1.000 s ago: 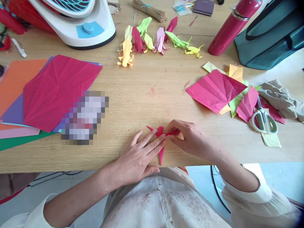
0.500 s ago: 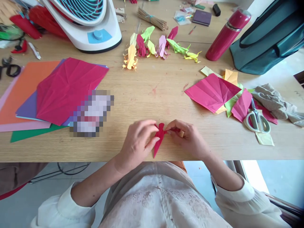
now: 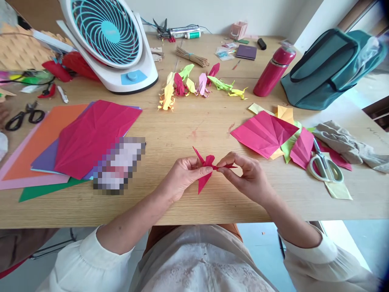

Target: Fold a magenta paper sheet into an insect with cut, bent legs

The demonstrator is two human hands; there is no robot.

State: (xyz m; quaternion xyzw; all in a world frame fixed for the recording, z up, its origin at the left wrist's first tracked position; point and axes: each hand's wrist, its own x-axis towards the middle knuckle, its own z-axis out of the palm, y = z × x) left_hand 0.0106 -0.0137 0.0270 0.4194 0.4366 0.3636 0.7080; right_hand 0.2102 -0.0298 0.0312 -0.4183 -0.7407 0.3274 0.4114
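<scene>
Near the table's front edge I hold a small folded piece of crimson origami paper (image 3: 204, 183) between both hands. It has a pointed lower end, a blunt top and thin spikes sticking out at the sides. My left hand (image 3: 186, 176) pinches its middle, thumb on top and fingers behind. With thumb and index finger, my right hand (image 3: 244, 174) grips the thin spike on the right, whose tip shows past the fingers. Beyond my hands stands a row of folded paper insects, among them an orange one (image 3: 167, 97) and a yellow one (image 3: 238, 93).
To the left lie stacked coloured sheets with a creased crimson sheet (image 3: 97, 136) on top, a blurred-out object (image 3: 120, 166) and black scissors (image 3: 26, 115). On the right are paper pieces (image 3: 264, 134), pale-handled scissors (image 3: 325, 168) and a grey cloth (image 3: 346, 144). A fan (image 3: 127, 77), bottle (image 3: 275, 71) and teal bag (image 3: 322, 77) stand behind.
The view has tilted up, showing more of the table's back. My left hand has closed its thumb onto the crimson paper, and a spike now stands out at its upper left.
</scene>
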